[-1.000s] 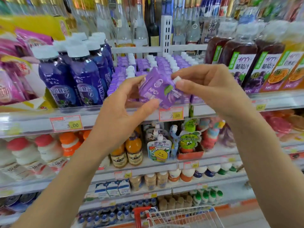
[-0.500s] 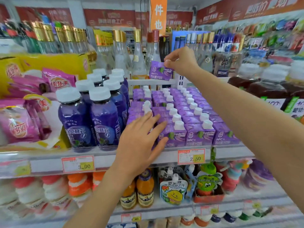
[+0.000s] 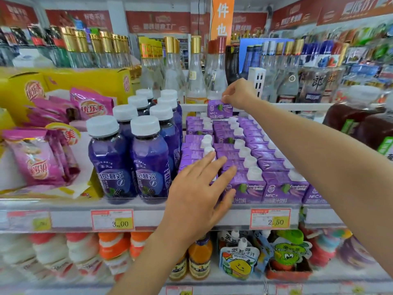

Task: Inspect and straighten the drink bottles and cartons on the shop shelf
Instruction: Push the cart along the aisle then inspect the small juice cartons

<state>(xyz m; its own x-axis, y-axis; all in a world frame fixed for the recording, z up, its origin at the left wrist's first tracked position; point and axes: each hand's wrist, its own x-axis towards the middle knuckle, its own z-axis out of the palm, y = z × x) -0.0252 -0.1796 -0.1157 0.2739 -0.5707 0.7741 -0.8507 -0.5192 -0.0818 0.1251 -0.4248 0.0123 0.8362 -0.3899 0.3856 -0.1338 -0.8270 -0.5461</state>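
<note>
My right hand (image 3: 238, 93) now holds the light, stiff carton (image 3: 219, 110) lower, pinching its top corner; left hand (image 3: 200, 188) rests flat.

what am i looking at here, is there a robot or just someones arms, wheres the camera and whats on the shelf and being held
There is no robot here. These are a person's two bare arms, filmed by one wide-angle camera worn on their head, which looks forward and down. The person stands at a shop shelf. On it are rows of small purple cartons with white caps, and to their left stand taller purple bottles. The right hand reaches to the back of the rows and pinches a single carton by its top, higher than the others. The left hand lies with straight fingers on the front cartons and holds nothing. Further left lie pink snack packets. Other drinks fill the shelves above and below.
</note>
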